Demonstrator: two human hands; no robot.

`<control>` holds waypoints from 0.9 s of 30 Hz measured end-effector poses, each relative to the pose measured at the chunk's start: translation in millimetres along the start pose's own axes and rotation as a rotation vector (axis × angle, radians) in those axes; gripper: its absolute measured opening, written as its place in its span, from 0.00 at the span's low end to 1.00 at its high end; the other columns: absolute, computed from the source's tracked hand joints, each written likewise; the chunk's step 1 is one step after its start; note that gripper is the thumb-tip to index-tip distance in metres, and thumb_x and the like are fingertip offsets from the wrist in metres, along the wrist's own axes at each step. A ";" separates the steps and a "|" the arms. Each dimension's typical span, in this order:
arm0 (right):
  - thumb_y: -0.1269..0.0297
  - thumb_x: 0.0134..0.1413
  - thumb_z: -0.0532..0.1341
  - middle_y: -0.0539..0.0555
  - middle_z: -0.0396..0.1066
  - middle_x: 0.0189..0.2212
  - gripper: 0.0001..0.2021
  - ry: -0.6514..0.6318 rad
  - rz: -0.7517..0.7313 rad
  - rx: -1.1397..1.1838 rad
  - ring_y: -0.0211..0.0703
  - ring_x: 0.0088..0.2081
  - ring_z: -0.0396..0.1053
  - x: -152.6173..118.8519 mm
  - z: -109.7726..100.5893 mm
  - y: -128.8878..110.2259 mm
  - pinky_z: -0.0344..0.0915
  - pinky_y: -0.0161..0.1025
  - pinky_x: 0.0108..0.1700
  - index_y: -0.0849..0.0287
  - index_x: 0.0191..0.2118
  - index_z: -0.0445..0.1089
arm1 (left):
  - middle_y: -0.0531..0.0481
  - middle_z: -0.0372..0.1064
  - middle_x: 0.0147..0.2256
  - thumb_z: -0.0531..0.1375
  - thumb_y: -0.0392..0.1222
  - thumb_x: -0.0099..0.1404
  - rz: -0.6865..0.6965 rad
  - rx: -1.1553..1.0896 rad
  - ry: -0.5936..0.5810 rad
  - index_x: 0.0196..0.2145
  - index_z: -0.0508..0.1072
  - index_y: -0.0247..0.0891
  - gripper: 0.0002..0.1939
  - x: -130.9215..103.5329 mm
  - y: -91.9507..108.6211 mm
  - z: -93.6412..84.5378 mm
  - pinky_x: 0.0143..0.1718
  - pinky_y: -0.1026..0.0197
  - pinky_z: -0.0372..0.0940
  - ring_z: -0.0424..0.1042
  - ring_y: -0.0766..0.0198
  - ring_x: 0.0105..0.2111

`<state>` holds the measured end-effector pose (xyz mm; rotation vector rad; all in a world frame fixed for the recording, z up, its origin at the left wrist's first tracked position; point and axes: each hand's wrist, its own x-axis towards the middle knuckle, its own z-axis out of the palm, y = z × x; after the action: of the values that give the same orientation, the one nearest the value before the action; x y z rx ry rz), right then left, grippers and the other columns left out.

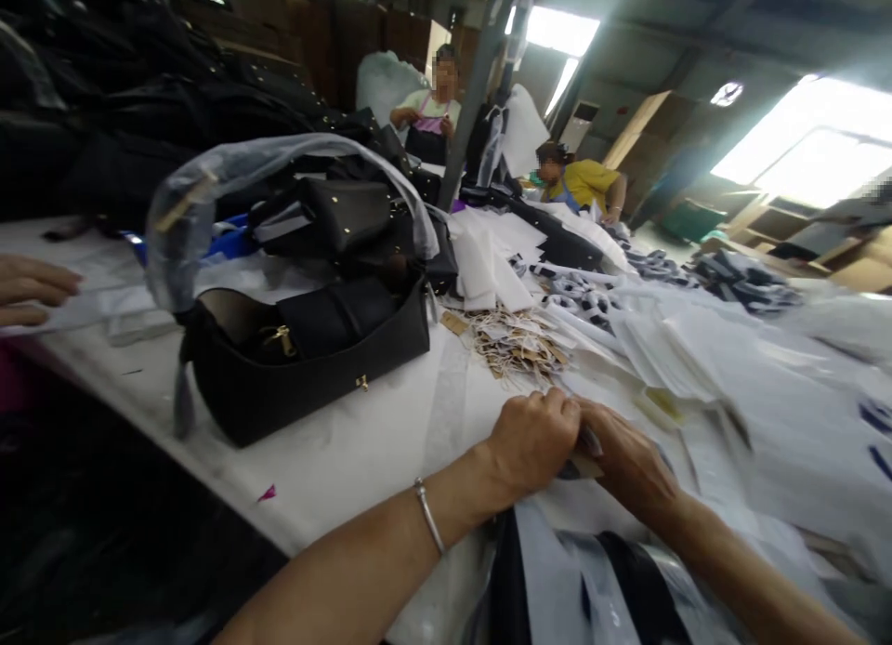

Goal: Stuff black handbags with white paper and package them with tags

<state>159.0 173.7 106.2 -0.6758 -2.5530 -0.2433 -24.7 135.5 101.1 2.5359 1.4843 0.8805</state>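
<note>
1. The left hand rests knuckles-up near the table's near edge, fingers curled and pressed against the right hand; a thin bracelet circles its wrist.
2. The right hand meets it from the other side, fingers bent inward. Between the two hands a small flat piece shows — both seem to pinch it, though what it is cannot be told.
3. That piece lies right at the fingertips of both hands, above a black-and-white striped bag that lies under the wrists at the near edge.
4. Just beyond the hands, toward the middle of the table, sits a heap of small paper tags with strings.
5. Left of the tags stands an open black handbag — well apart from the hands, with a clear plastic wrap arching over it and more black bags behind.
6. To the right, white sheets spread across the table toward its far right corner.
7. At the left edge of the table another person's hand lies on the surface.
8. At the far end two people sit at work.
</note>
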 end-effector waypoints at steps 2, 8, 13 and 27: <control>0.67 0.60 0.58 0.59 0.77 0.44 0.14 0.011 0.012 -0.047 0.50 0.44 0.77 -9.1 1.8 6.7 0.73 0.44 0.48 0.58 0.51 0.67 | 0.46 0.71 0.42 0.52 0.41 0.70 -0.085 -0.127 0.039 0.46 0.68 0.36 0.11 0.4 -3.0 -4.9 0.36 0.57 0.70 0.73 0.56 0.39; 0.60 0.63 0.59 0.60 0.75 0.49 0.20 -0.006 0.060 -0.078 0.54 0.47 0.76 -19.1 0.6 15.1 0.71 0.46 0.52 0.56 0.59 0.66 | 0.39 0.74 0.37 0.53 0.53 0.69 -0.604 -0.725 -0.110 0.39 0.74 0.37 0.17 8.7 -30.9 2.3 0.50 0.48 0.63 0.72 0.46 0.47; 0.66 0.62 0.60 0.57 0.76 0.49 0.18 0.010 0.000 0.008 0.50 0.49 0.75 -2.0 -7.6 4.6 0.70 0.45 0.55 0.53 0.57 0.68 | 0.44 0.71 0.24 0.52 0.60 0.66 -0.652 -1.015 -0.182 0.27 0.74 0.35 0.26 16.0 -40.6 26.0 0.38 0.55 0.66 0.73 0.52 0.35; 0.71 0.65 0.54 0.57 0.76 0.44 0.17 -0.140 0.038 0.178 0.47 0.46 0.70 7.8 -18.7 -8.0 0.69 0.44 0.48 0.54 0.55 0.71 | 0.59 0.51 0.17 0.56 0.46 0.53 -0.623 -1.055 -0.085 0.17 0.60 0.39 0.13 16.6 -41.0 34.7 0.22 0.64 0.47 0.51 0.70 0.21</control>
<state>156.7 164.7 125.9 -0.6936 -2.6510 0.0460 -32.8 178.4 65.6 1.2513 1.1712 1.0215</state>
